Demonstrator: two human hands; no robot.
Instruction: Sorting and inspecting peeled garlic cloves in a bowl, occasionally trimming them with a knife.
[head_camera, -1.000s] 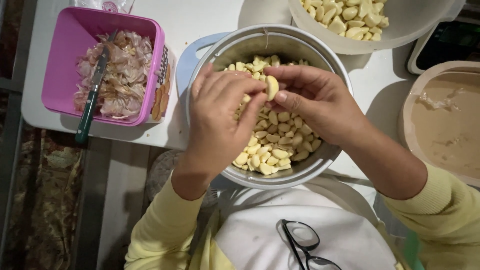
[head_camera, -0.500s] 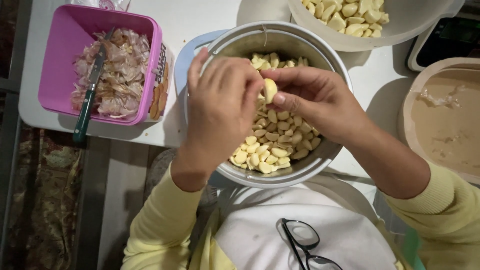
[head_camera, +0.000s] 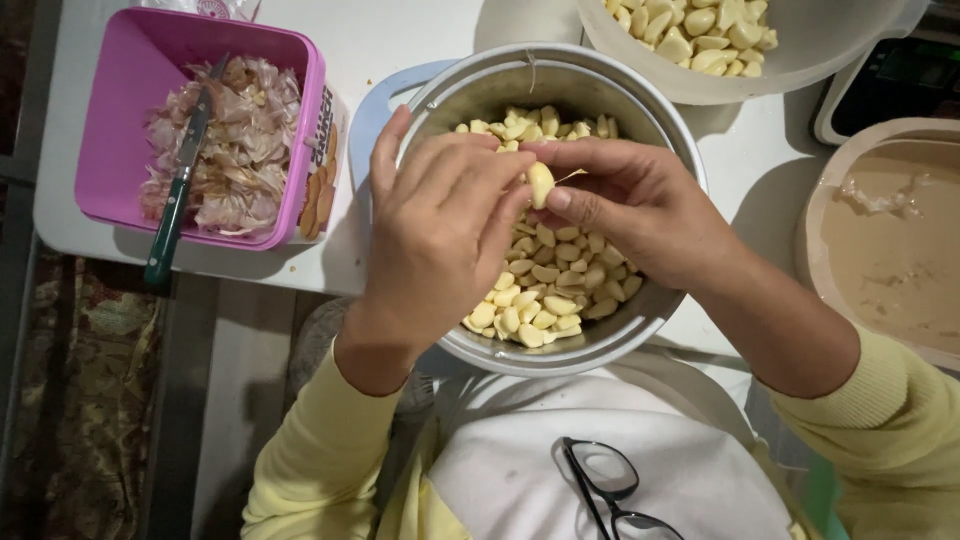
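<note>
Both hands meet over a round metal pot (head_camera: 640, 95) full of peeled garlic cloves (head_camera: 545, 295). My right hand (head_camera: 640, 205) pinches one pale garlic clove (head_camera: 540, 183) between thumb and fingers. The fingertips of my left hand (head_camera: 435, 235) touch the same clove from the left. A thin strip of skin sticks out from the clove toward the right.
A pink tub (head_camera: 115, 120) at the left holds garlic skins (head_camera: 240, 140) and a green-handled knife (head_camera: 178, 195). A white bowl (head_camera: 800, 65) of peeled cloves sits at the top right. A beige basin (head_camera: 890, 250) stands at the right. Black glasses (head_camera: 605, 485) hang at my chest.
Both hands have stayed over the pot, fingers working around the clove. My left hand's fingers have shifted slightly over it.
</note>
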